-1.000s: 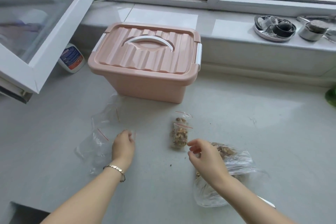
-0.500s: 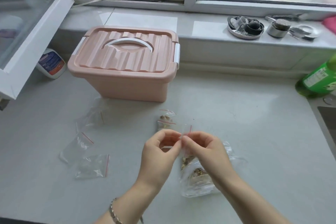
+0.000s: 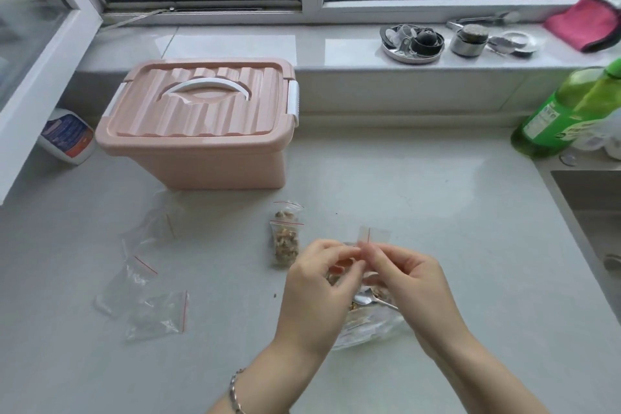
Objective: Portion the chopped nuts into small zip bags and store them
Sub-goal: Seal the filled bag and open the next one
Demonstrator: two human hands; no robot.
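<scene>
My left hand (image 3: 319, 286) and my right hand (image 3: 406, 279) meet at the fingertips and pinch a small empty zip bag (image 3: 374, 235) with a red seal line, held above the counter. Under them lies a large clear bag of chopped nuts (image 3: 366, 323) with a metal spoon (image 3: 368, 300) in it. A filled small bag of nuts (image 3: 285, 240) lies just left of my hands, with another small filled bag (image 3: 288, 209) behind it. Several empty zip bags (image 3: 148, 296) lie scattered at the left. The pink storage box (image 3: 198, 124) stands behind, its lid closed.
A white bottle (image 3: 67, 136) lies left of the box under an open window sash (image 3: 43, 54). A green bottle (image 3: 564, 114) stands at the right next to a sink (image 3: 594, 212). The sill holds a metal dish (image 3: 411, 40), a small tin (image 3: 468, 39) and a pink cloth (image 3: 588, 25).
My left hand left the empty bags at the left and came to the middle. Both hands now pinch one small empty bag above the large nut bag.
</scene>
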